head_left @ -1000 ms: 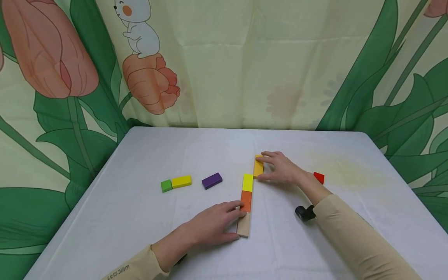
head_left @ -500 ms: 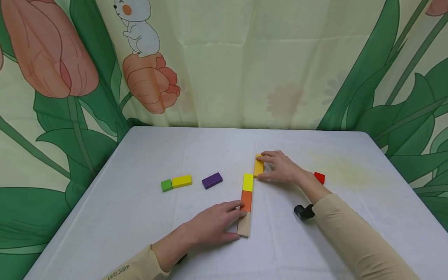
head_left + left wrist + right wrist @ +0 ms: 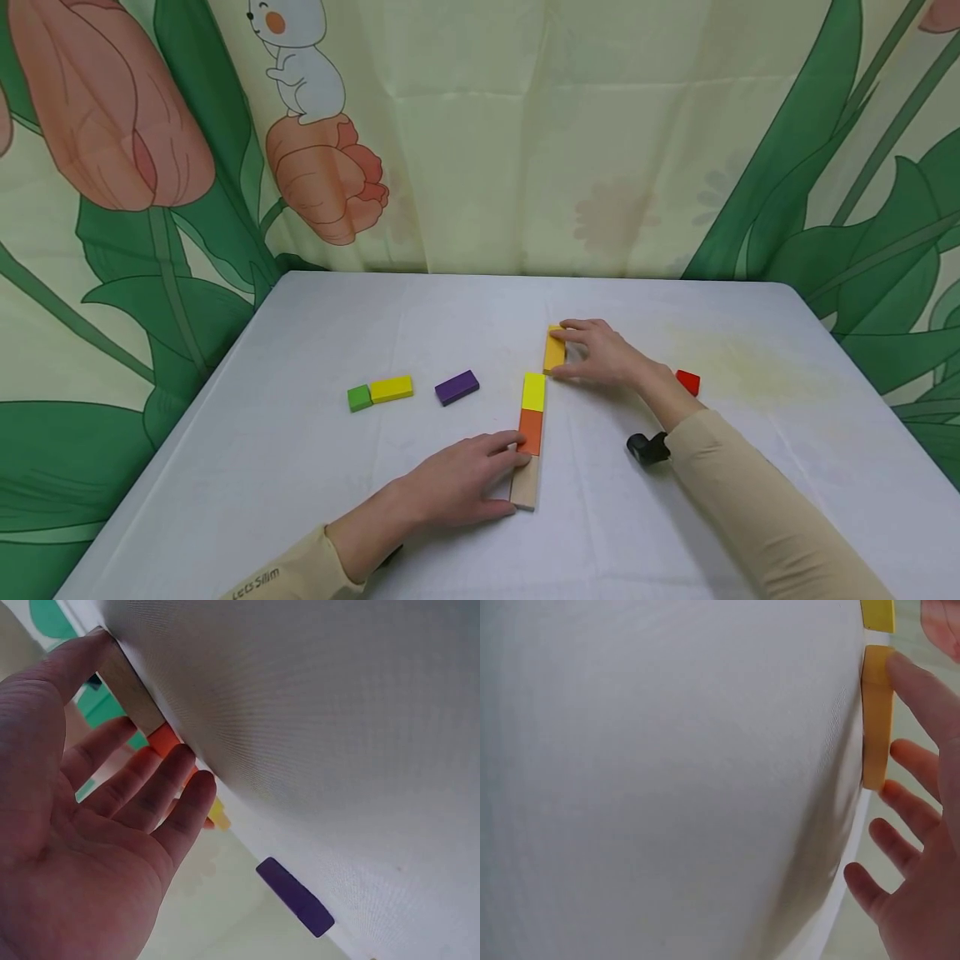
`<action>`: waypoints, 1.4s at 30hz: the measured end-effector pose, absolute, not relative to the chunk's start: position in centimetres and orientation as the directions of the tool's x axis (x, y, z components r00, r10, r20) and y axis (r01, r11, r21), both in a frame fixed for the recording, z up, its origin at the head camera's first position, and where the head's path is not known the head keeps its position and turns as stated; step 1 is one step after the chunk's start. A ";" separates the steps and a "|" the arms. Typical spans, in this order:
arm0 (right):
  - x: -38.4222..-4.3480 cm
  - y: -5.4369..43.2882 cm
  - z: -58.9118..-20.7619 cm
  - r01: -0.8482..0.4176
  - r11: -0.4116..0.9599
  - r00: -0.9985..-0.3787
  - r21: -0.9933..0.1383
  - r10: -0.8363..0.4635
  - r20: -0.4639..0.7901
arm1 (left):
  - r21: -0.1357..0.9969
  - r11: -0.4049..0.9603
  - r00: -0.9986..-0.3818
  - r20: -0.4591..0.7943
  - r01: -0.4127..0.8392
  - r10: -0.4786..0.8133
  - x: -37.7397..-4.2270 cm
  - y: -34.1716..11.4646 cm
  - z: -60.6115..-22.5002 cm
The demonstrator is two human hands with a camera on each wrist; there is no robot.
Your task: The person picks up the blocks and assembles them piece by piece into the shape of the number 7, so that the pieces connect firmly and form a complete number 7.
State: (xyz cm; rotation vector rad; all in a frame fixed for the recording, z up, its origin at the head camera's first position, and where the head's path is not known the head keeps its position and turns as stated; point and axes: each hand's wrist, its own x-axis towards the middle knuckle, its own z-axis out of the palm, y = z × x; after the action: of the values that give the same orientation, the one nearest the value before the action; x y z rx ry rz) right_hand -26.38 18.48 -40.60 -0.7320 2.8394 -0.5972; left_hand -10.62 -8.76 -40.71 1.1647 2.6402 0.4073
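Golden block (image 3: pixel 553 352) pushed farther from loose left hand (image 3: pixel 467 479), pinched by half-spread right hand (image 3: pixel 602 353); wooden block (image 3: pixel 526 485) touched by left.

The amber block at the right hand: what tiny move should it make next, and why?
Probably a small slide left: the right hand holds the amber block, which sits just right of the line made by the nearest yellow block, the orange block and the bare wooden block.

The left grip (image 3: pixel 94 840) apparently touches a wooden block (image 3: pixel 132 691) and orange block (image 3: pixel 163 739).
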 end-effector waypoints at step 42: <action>-27.6 15.7 -40.9 -0.152 0.845 -0.961 -0.512 -0.247 -0.122 | 0.329 0.650 -0.659 -0.103 0.685 0.746 -10.7 -8.6 -40.8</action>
State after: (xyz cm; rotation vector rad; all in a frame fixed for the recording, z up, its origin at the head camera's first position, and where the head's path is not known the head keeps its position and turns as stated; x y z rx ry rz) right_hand -27.57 15.72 -40.86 -0.3102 2.8395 -0.7652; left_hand -10.71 -8.60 -40.85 1.1630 2.6404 0.3865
